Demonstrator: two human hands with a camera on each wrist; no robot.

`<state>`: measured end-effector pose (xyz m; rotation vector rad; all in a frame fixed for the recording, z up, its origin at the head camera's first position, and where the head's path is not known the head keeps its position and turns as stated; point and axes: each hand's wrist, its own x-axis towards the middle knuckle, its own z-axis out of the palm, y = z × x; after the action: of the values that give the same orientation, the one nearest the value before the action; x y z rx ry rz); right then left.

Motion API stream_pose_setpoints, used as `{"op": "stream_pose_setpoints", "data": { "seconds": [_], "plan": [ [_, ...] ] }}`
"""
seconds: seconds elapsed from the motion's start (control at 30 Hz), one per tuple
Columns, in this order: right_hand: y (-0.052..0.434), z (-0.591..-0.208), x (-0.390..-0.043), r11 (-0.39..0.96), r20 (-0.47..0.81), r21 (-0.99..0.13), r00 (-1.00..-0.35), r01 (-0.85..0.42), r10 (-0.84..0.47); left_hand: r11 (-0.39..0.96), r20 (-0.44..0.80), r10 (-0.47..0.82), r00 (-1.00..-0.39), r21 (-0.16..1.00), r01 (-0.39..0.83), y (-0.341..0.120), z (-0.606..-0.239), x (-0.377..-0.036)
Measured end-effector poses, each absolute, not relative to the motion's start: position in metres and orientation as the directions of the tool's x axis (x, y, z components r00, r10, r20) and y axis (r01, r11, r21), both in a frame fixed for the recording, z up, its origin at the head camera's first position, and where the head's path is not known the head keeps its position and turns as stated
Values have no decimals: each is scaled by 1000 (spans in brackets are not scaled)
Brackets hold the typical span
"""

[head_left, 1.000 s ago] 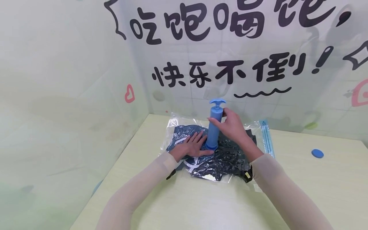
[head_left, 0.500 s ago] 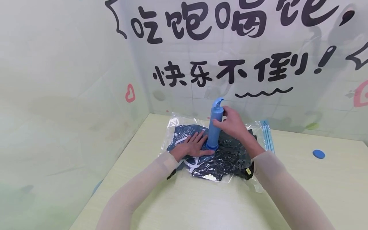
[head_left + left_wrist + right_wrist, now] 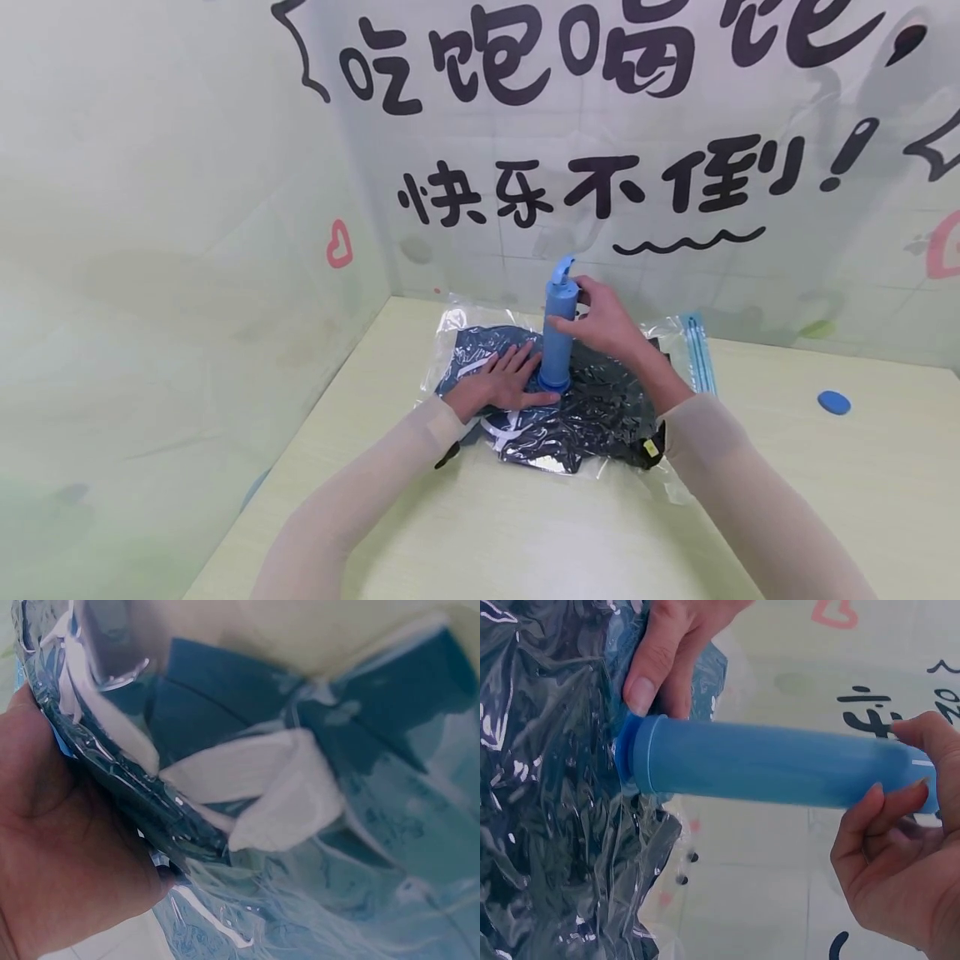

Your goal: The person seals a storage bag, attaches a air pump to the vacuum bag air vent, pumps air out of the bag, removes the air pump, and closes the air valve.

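Head view: centre of frame, a clear vacuum bag (image 3: pixel 555 417) with dark folded clothing (image 3: pixel 592 408) inside lies flat on the pale table (image 3: pixel 525 533). A blue hand pump (image 3: pixel 558 329) stands upright on the bag, its base on the valve. Left hand (image 3: pixel 498 385) lies flat with fingers spread on the bag, just left of the pump base, pressing down. Right hand (image 3: pixel 603 321) has fingers curled round the upper part of the pump barrel; the T-handle at the top is pushed in and not gripped. Bag's zip edge (image 3: pixel 697 350) runs along the right side; a small blue cap (image 3: pixel 834 402) lies well apart, right of frame. Left wrist view: palm (image 3: pixel 60 847) at lower left resting on crinkled plastic (image 3: pixel 322 847) over dark and white fabric; fingers out of shot here. Right wrist view: pump barrel (image 3: pixel 772 761) crosses the middle of the frame, right-hand fingers (image 3: pixel 870 825) pinching its end at right, left thumb (image 3: pixel 649 671) touching the bag beside the base at upper left. Step in hand looks like seating and steadying the pump on the valve before or between strokes. Next move likely calls for the right hand to shift up to the T-handle and pull straight up, left hand holding the bag flat so the base keeps its seal.
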<state>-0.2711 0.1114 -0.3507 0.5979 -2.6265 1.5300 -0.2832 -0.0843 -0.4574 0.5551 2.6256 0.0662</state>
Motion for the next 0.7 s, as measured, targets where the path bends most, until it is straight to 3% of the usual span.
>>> {"op": "stream_pose_setpoints", "data": {
  "seconds": [0.37,0.5,0.7],
  "plan": [
    [94,-359,-255,511,311,-816,-950,-272,-9,910,-390,414,-823,138,392,-84,-452,-277],
    [97,-358,-257,495,312,-820,-949,-288,-35,912,-390,408,-825,136,387,-85,-453,-279],
    [105,-361,-264,340,237,-902,-963,-267,-126,910,-396,414,-820,146,389,-86,-457,-280]
  ]
}}
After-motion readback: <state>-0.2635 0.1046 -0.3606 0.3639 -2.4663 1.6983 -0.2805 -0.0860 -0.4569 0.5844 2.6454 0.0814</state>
